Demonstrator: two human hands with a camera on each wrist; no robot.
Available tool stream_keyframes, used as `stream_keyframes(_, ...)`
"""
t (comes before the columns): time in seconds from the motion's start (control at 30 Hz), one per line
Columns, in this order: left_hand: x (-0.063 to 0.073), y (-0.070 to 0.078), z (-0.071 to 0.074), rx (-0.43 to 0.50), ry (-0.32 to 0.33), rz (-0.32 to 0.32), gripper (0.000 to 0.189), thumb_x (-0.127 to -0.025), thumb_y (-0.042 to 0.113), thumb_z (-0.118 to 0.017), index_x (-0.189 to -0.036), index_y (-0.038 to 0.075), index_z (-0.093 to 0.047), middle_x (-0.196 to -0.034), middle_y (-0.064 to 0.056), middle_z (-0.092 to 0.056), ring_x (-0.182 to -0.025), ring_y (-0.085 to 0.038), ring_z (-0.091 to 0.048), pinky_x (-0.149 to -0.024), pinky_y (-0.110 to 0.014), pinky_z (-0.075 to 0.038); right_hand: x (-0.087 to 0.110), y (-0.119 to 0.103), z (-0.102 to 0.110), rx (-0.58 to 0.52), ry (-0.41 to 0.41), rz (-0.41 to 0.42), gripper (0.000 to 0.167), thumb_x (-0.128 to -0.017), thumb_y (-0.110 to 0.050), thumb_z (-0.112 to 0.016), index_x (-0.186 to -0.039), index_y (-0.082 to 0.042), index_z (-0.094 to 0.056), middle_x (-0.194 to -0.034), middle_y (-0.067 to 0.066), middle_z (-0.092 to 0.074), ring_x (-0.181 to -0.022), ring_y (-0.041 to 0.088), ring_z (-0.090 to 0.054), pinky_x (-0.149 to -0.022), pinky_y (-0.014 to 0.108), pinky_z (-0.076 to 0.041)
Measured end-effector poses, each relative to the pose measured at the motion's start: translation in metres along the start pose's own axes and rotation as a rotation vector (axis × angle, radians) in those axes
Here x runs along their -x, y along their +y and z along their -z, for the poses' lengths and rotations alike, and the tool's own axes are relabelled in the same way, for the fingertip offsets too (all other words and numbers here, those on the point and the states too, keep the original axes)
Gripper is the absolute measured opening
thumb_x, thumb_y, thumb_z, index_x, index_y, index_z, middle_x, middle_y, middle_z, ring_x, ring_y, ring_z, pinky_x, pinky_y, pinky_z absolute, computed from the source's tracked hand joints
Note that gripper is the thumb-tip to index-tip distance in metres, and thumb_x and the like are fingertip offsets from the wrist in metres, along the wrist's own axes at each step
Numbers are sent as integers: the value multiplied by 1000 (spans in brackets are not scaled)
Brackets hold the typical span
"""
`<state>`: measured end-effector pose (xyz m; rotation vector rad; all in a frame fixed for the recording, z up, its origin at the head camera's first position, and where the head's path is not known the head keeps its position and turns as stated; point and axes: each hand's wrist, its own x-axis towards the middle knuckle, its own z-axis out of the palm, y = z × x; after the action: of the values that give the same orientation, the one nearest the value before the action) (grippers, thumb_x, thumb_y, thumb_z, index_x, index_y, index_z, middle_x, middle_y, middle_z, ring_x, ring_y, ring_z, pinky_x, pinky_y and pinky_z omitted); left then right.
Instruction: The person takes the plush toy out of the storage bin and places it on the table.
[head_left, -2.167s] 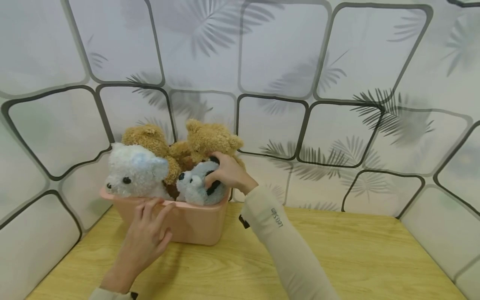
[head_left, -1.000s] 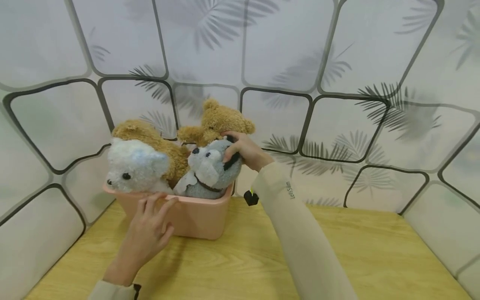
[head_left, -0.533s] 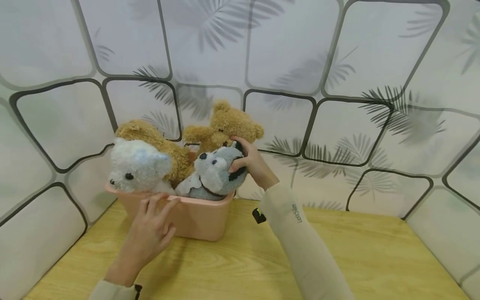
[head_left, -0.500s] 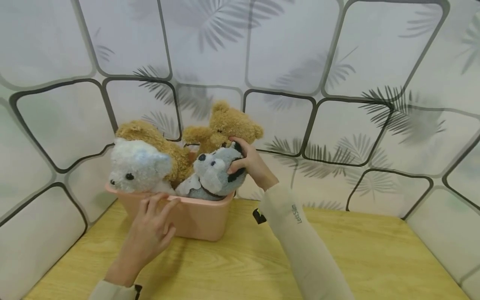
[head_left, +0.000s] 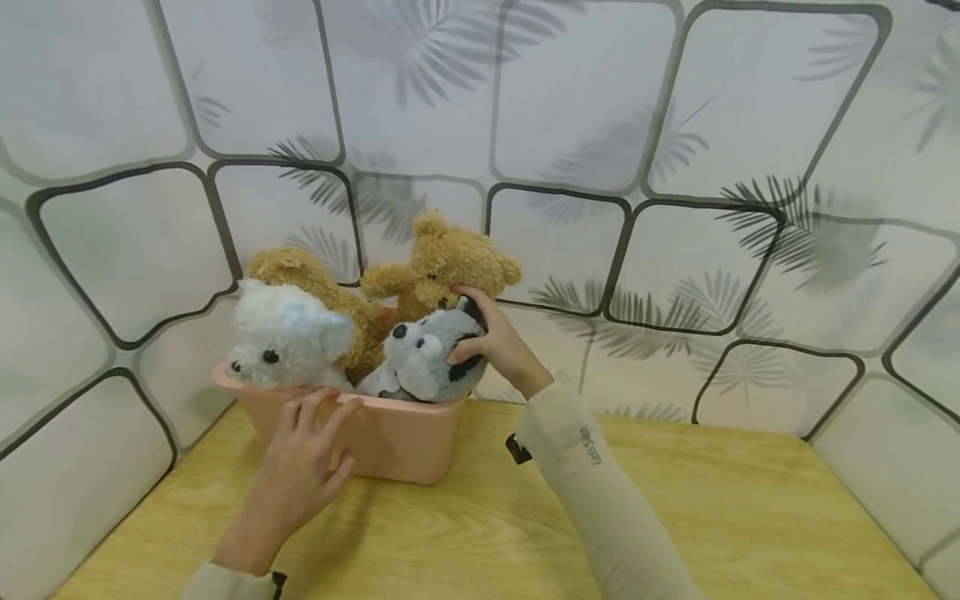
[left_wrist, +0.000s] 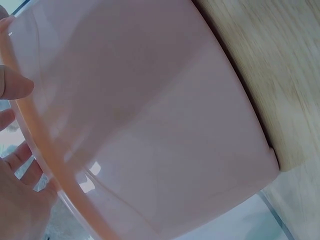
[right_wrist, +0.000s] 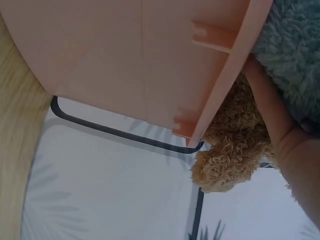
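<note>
A pink plastic bin (head_left: 401, 442) holds several plush toys and stands on the wood-grain table. My right hand (head_left: 497, 337) grips a grey-and-white plush dog (head_left: 431, 354) by the head, thumb near its black ear, fingers behind it. The dog leans back at the bin's right front. In the right wrist view grey fur (right_wrist: 295, 55) and the hand's edge show beside the bin rim. My left hand (head_left: 300, 458) rests relaxed fingers on the front rim, thumb hanging in front of the wall. A tan teddy bear (head_left: 465, 258) rises right behind the dog, close to my right fingertips.
A white plush bear (head_left: 288, 333) with pale blue patches fills the bin's left front. Behind it a second tan plush (head_left: 360, 333) lies tilted. Patterned cloth walls (head_left: 555, 242) close in the table's back and sides. Bare table (head_left: 675, 500) shows right of the bin.
My right hand lifted the grey dog, then lowered it slightly over the last half second. The right tan bear rose behind it; the left tan plush shifted. My left hand stays on the rim.
</note>
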<state>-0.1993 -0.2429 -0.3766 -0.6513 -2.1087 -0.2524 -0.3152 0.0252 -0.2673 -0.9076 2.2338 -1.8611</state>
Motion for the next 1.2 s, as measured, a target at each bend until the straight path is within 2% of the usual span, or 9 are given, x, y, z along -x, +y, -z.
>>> stream_keyframes(0.13, 0, 0, -1, -1, 0, 1, 55, -76, 12, -58, -130, 4, -58, -124, -29, -50, -101, -49, -46, -79, -57, -45, 2, 8, -1, -123, 30, 6, 87, -76, -4, -71, -155, -15, -36, -155, 16, -35, -124, 37, -49, -96, 57, -48)
stream_keyframes(0.33, -1, 0, -2, 2, 9, -9, 54, -77, 12, -57, -131, 3, -58, -123, -30, -50, -101, -50, -46, -79, -57, -44, 4, 17, -1, -202, 115, 48, 74, -79, -7, -66, -149, -12, -42, -134, 20, -48, -106, 30, -55, -80, 44, -54)
stream_keyframes(0.57, -2, 0, -3, 4, 9, -12, 51, -80, 13, -55, -130, 3, -58, -123, -30, -49, -101, -50, -45, -81, -58, -43, 5, 31, -1, -296, 184, 134, 58, -76, -7, -64, -131, -9, -48, -123, 15, -53, -99, 25, -56, -80, 38, -52)
stream_keyframes(0.7, -1, -1, -3, 10, 4, -15, 55, -76, 10, -60, -130, 3, -59, -124, -31, -49, -102, -50, -46, -82, -59, -42, 4, 34, -2, -327, 195, 161, 52, -75, -7, -65, -124, -10, -49, -121, 13, -53, -99, 24, -56, -81, 36, -51)
stream_keyframes(0.77, -1, -1, -3, 10, 4, -14, 55, -76, 10, -60, -130, 2, -59, -124, -31, -49, -102, -50, -46, -81, -59, -43, 5, 32, -2, -306, 187, 155, 54, -75, -8, -65, -126, -10, -48, -122, 13, -53, -100, 24, -56, -81, 38, -52)
stream_keyframes(0.87, -1, 0, -2, 11, 3, -7, 55, -76, 11, -59, -130, 2, -59, -124, -31, -49, -102, -51, -45, -81, -59, -43, 4, 24, -3, -215, 151, 133, 59, -77, -9, -67, -132, -8, -46, -126, 16, -52, -105, 28, -56, -84, 42, -52)
stream_keyframes(1.1, -1, -1, -1, 4, 1, -4, 55, -76, 12, -60, -130, 2, -59, -123, -31, -50, -102, -50, -46, -81, -59, -43, 2, 5, -14, 200, 26, 59, 71, -83, -18, -79, -144, -16, -45, -148, 11, -44, -123, 30, -54, -98, 52, -49)
stream_keyframes(1.2, -1, 0, -2, 9, -5, -4, 56, -76, 11, -61, -131, 3, -58, -124, -30, -50, -103, -50, -45, -82, -59, -43, 6, 4, -15, 277, 0, 57, 72, -85, -23, -80, -147, -19, -44, -153, 9, -41, -128, 30, -52, -100, 53, -48)
